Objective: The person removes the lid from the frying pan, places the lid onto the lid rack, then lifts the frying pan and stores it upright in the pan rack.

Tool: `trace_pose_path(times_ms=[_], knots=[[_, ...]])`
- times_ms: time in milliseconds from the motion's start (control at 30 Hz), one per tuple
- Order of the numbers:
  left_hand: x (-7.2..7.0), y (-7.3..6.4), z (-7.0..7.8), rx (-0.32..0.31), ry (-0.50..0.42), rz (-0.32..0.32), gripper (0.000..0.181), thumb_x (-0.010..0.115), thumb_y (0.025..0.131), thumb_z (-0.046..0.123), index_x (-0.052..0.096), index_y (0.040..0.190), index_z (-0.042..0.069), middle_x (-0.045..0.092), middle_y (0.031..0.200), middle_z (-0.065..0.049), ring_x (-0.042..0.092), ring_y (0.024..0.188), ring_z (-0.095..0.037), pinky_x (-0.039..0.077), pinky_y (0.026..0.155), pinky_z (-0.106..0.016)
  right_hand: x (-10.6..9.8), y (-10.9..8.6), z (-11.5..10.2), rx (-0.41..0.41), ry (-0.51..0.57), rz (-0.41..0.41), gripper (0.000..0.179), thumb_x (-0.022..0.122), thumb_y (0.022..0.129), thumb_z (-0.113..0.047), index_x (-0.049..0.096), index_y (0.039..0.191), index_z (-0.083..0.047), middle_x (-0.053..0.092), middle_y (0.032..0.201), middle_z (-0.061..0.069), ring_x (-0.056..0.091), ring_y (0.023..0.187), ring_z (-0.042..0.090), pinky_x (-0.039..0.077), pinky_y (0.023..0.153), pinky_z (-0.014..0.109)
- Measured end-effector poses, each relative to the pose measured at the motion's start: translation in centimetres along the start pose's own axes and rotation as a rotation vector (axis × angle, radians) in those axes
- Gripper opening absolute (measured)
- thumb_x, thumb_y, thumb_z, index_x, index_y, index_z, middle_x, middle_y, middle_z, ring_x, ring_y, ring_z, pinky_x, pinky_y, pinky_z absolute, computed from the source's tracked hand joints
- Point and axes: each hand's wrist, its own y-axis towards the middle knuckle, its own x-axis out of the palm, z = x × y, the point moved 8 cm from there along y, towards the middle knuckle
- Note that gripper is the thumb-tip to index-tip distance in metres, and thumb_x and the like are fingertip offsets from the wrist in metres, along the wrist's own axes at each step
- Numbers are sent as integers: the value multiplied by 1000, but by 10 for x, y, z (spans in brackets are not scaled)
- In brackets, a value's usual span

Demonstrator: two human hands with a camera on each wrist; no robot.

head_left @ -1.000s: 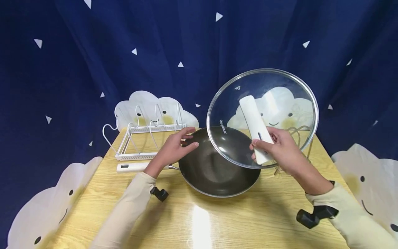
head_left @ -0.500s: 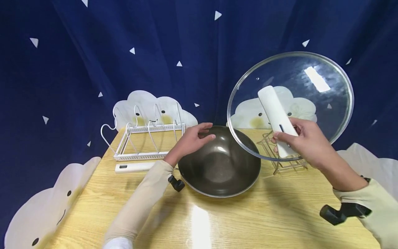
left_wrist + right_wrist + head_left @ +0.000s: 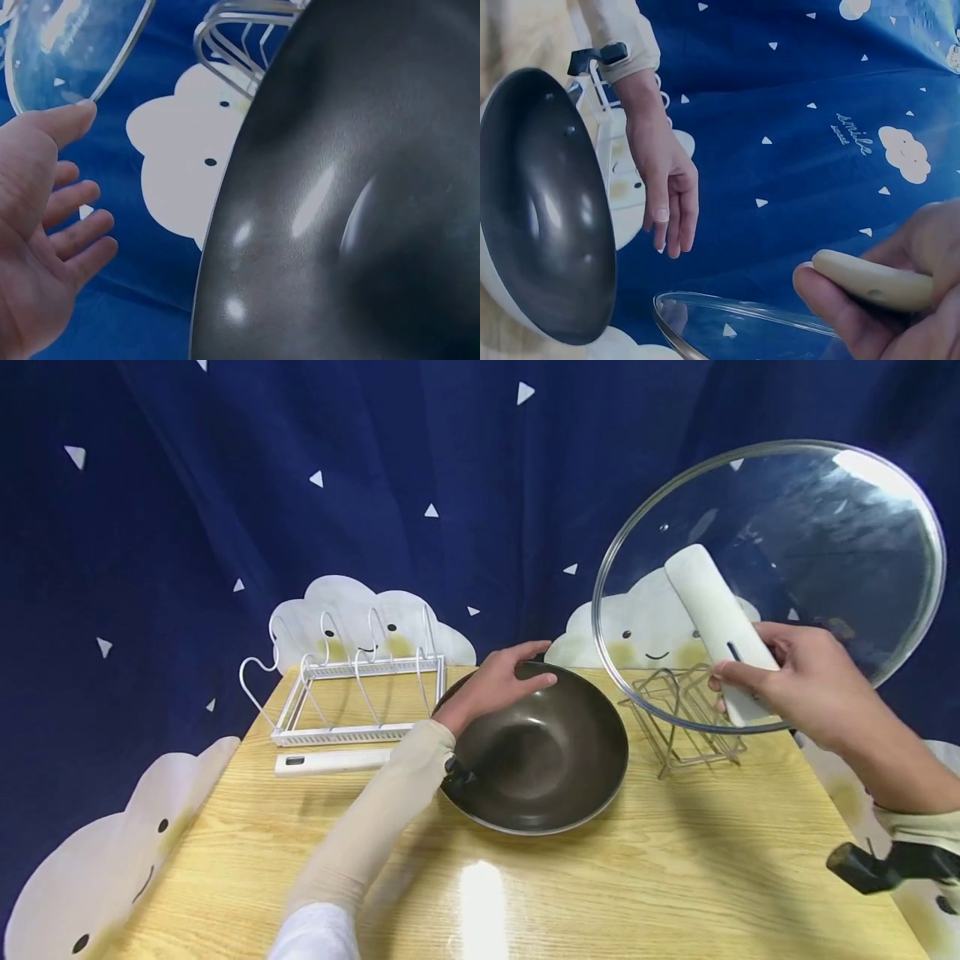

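A round glass pan lid (image 3: 810, 568) with a metal rim is held up, tilted, at the right of the head view. My right hand (image 3: 817, 685) grips the lower end of its long white handle (image 3: 720, 627). The dark wok (image 3: 540, 752) sits on the table in the middle, its white handle (image 3: 330, 763) pointing left. Over the wok's far left part hovers my left hand (image 3: 506, 681), fingers spread and holding nothing. In the left wrist view that hand (image 3: 52, 202) is apart from the wok's rim.
A white wire rack (image 3: 360, 735) stands at the back left of the wooden table (image 3: 600, 885). At the back right is a smaller metal wire rack (image 3: 682, 760), partly seen through the lid. A dark blue curtain (image 3: 480, 460) hangs behind the table.
My right hand has carried the lid right and up, from above the wok to over the metal rack. My left hand has moved right, from near the wok's handle to over the wok.
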Motion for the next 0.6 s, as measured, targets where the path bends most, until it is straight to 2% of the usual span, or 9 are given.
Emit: trace_pose_path(times_ms=[133, 333, 500, 600], knots=[[8, 15, 4, 38, 34, -5, 58, 71, 96, 40, 56, 148, 18, 58, 148, 2, 52, 136, -11, 40, 111, -24, -9, -1, 7, 29, -31, 18, 55, 62, 103, -32, 51, 136, 10, 59, 119, 37, 65, 89, 43, 52, 60, 39], [27, 31, 6, 86, 77, -44, 57, 71, 97, 37, 55, 148, 14, 55, 150, 0, 48, 140, -11, 35, 115, -22, -20, -3, 17, 39, -60, 42, 58, 60, 103, -35, 48, 138, 10, 58, 119, 38, 65, 89, 46, 53, 59, 41], [41, 42, 11, 109, 82, -64, 60, 70, 97, 37, 53, 150, 13, 54, 152, -2, 47, 141, -13, 34, 115, -22, -31, -6, 29, 66, -125, 50, 57, 60, 104, -30, 45, 140, 12, 53, 120, 42, 61, 89, 52, 51, 58, 45], [48, 51, 13, 112, 91, -63, 62, 70, 97, 40, 52, 151, 15, 53, 153, -1, 47, 141, -10, 34, 114, -20, -37, -6, 35, 81, -160, 52, 54, 62, 103, -27, 48, 137, 12, 54, 117, 42, 61, 83, 50, 50, 57, 45]])
